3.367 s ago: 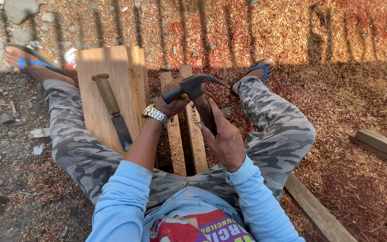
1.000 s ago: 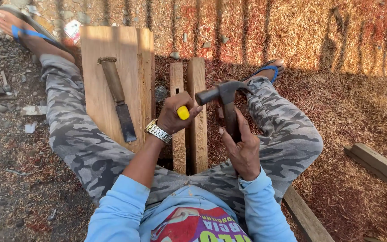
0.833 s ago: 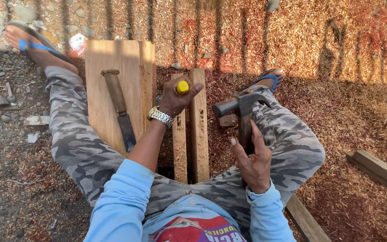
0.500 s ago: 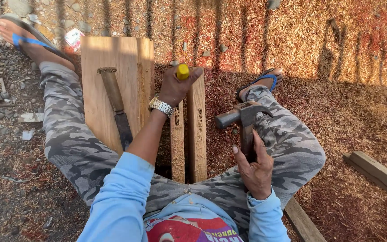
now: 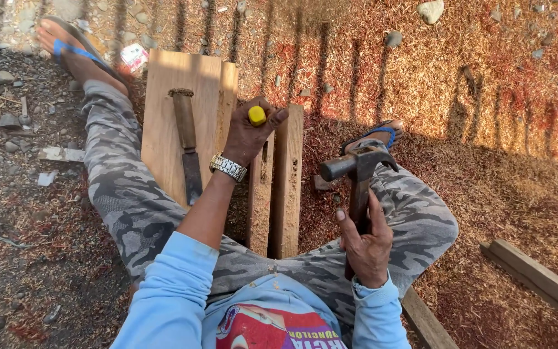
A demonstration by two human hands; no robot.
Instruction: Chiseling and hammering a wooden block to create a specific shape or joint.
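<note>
While the person sits on the sawdust-strewn ground with legs spread in camouflage trousers, the left hand (image 5: 248,132), a metal wristwatch (image 5: 228,167) on its wrist, is curled shut around a yellow-capped tool (image 5: 257,116) whose lower part is hidden in the fist, held over the far end of two narrow wooden slats (image 5: 278,187) lying side by side between the knees. The right hand (image 5: 364,242) grips the wooden handle of a claw hammer (image 5: 358,169), head raised above the right thigh, apart from the slats. Left of the slats, a long knife (image 5: 187,145) lies on a wide wooden board (image 5: 160,123)
</note>
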